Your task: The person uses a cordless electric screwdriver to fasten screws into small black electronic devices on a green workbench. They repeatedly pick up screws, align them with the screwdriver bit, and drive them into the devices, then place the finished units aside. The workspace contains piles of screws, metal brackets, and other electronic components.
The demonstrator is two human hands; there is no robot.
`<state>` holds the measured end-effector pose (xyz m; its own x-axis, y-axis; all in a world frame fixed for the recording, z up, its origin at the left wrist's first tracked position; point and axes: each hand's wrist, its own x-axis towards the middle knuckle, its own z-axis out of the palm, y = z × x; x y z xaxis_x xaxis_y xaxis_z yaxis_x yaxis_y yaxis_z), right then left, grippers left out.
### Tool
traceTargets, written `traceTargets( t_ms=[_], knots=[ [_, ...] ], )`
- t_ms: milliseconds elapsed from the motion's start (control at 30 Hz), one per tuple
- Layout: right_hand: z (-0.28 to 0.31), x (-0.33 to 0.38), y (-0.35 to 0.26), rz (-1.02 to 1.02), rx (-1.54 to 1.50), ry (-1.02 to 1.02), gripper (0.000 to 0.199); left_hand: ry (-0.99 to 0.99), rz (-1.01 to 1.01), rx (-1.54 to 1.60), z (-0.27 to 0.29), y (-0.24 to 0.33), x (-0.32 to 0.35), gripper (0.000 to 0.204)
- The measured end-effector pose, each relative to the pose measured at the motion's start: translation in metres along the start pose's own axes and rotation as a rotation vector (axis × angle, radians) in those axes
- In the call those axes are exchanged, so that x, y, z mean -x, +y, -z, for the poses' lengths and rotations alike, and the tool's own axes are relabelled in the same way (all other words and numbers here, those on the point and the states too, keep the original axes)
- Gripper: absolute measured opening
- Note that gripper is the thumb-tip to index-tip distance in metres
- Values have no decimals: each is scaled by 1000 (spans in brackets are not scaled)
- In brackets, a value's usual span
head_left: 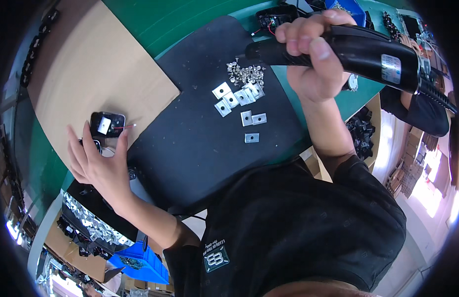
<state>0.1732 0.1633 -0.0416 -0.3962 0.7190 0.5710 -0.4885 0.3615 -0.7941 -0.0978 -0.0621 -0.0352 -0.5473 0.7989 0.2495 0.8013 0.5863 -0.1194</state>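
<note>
My left hand point(98, 163) is over the edge of a tan board, its thumb and index finger at opposite sides of a small black plastic case point(118, 120). The other fingers are spread loosely. A pale metal plate point(104, 125) sits inside the case, and a red wire sticks out beside my thumb. Part of another dark piece point(97, 144) shows under the hand. Raised at the upper right, my right hand point(316, 62) is wrapped round a black electric screwdriver point(363, 54), its tip pointing left above a pile of silver screws point(245, 74).
Several square metal plates point(251, 137) with centre holes lie on the black mat point(190, 123). An open black case with wires point(276, 19) and a blue bin point(355, 11) stand at the back. At the lower left is another blue bin point(147, 265). Another person's arm point(412, 106) shows at right.
</note>
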Motion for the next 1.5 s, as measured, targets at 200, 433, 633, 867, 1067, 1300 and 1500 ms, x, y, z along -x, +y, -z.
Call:
traceTargets(
  t_ms=[200,433,633,867,1067,1300,1500],
  knots=[
    [-3,4,19,12,-32,79,42,14,49,106,7,1,10,64],
    [10,4,-15,-27,-209,-4,43,-216,-528,829,16,95,19,31],
    [1,2,-38,-14,-237,5,41,-281,-563,841,-4,125,23,35],
    [-1,14,-33,-66,-292,131,45,-397,-456,782,2,124,22,28],
    [11,20,-22,21,-202,37,46,-396,-206,800,-3,124,23,24],
    [14,21,-23,-6,-317,-38,47,-331,259,1225,-13,135,-44,16],
    [14,23,-21,-84,-383,-48,42,-263,-57,1037,-13,182,-135,20]
  ],
)
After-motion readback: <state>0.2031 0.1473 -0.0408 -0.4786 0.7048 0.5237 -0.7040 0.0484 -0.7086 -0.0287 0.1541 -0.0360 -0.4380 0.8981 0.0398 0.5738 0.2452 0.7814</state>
